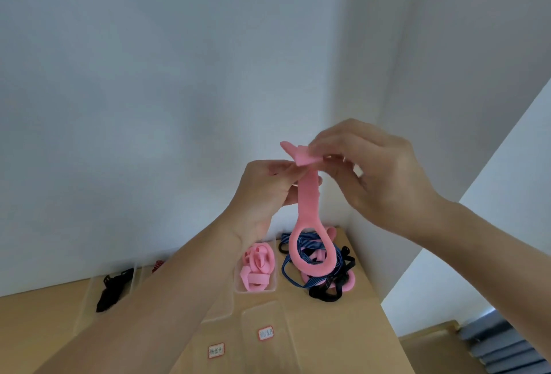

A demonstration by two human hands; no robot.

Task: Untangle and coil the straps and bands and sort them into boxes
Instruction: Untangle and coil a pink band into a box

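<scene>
At the lower left of the frame I am seeing a far-left box (88, 299) sitting on the table (354, 341), with a black strap (111, 291) lying inside it. Just to its right a red strap (158, 265) is peeking out, mostly hidden behind the left forearm, so I cannot tell how it is lying. Moving toward the centre, the left hand (262, 194) is reaching up with its fingers curled, pinching the band (308, 203) a little below its top end. Below that hand, near the wall, a middle box (256, 290) is holding coiled bands (257, 266), all pink. In front of it, at the bottom centre, two clear lids (268, 314) are lying flat on the table, each carrying a red-bordered label (265, 333) whose writing I am not managing to read. The band itself, pink, is hanging straight down in mid-air at the centre of the frame, well above the table, and is opening into an oval loop at its lower end. Behind that loop, in the table's far corner, a tangle (328, 287) of blue striped, black and pink straps is lying in a heap. At the right, the right hand (378, 176) is coming in from above, its thumb and fingertips pinching the folded top end of the band, right beside the left hand's fingers.
</scene>
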